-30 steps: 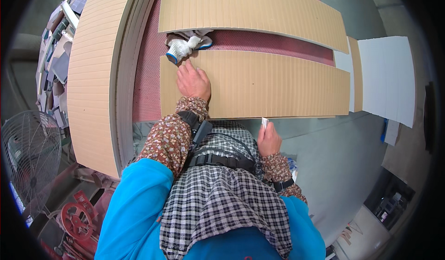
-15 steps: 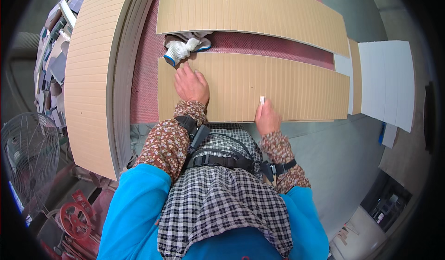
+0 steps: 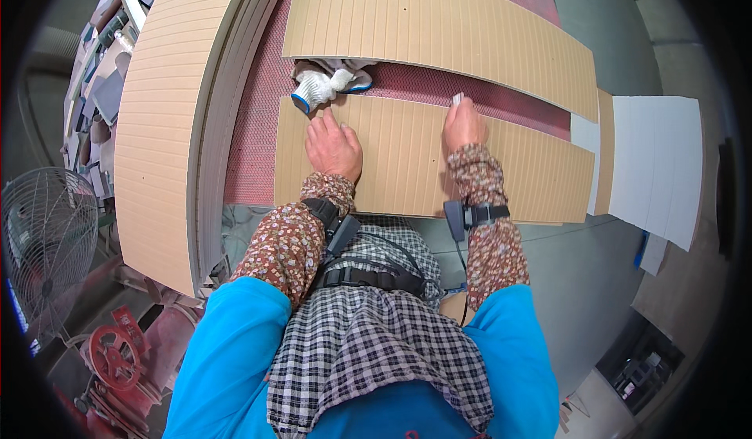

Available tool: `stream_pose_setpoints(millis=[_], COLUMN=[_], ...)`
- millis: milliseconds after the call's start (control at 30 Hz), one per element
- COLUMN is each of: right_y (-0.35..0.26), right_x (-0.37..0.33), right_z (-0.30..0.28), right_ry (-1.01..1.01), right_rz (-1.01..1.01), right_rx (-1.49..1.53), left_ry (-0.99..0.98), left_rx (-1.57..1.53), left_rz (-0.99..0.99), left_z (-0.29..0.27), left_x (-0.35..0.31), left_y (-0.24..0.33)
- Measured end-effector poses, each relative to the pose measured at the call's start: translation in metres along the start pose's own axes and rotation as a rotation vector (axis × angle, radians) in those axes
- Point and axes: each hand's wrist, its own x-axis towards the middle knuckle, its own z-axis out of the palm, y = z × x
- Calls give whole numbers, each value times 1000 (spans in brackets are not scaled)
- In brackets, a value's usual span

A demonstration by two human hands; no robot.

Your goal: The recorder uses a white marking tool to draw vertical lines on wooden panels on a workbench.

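Note:
A tan grooved panel [image 3: 407, 149] lies across in front of me on a red textured surface. On its left part rests my left hand [image 3: 334, 146], fingers stretched toward the far edge and just short of a white knitted glove with blue trim [image 3: 315, 88]. My right hand [image 3: 465, 126] is closed around a small whitish block [image 3: 457, 98] at the panel's far edge. Most of that block is hidden in my fingers, so its kind is unclear. Beyond a strip of red surface [image 3: 439, 86] lies a second grooved panel [image 3: 439, 24].
To the left stands a stack of similar panels [image 3: 164, 126]. A wire-caged fan [image 3: 51, 235] and a red handwheel [image 3: 115, 357] are at the lower left. White boards [image 3: 654, 169] extend at the right. Piled offcuts [image 3: 102, 98] fill the far left.
My right hand has moved from the panel's near side to its far edge, carrying the whitish block. My left hand keeps its place on the panel. The whole view has shifted slightly.

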Motion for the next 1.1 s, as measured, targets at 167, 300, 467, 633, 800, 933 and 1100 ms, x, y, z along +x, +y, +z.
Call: stream_pose_setpoints(millis=[167, 300, 467, 633, 800, 933, 1100], right_y=[24, 45, 57, 45, 34, 35, 30], right_x=[-89, -177, -246, -238, -225, -225, -201], right_z=[15, 18, 17, 16, 21, 22, 18], right_ry=[-14, -61, -188, -72, -12, -10, -109], right_rz=[-13, -29, -15, 12, -36, -43, -23], right_rx=[-5, 63, 91, 165, 193, 195, 91], left_ry=[-14, 16, 52, 23, 23, 34, -1], left_rx=[-16, -21, -17, 6, -2, -7, -35], left_rz=[-7, 5, 32, -2, 13, 13, -10], left_z=[-1, -2, 2, 0, 2, 2, -2], left_x=[1, 2, 0, 1, 0, 0, 2], left_y=[1, 1, 0, 2, 1, 0, 2])
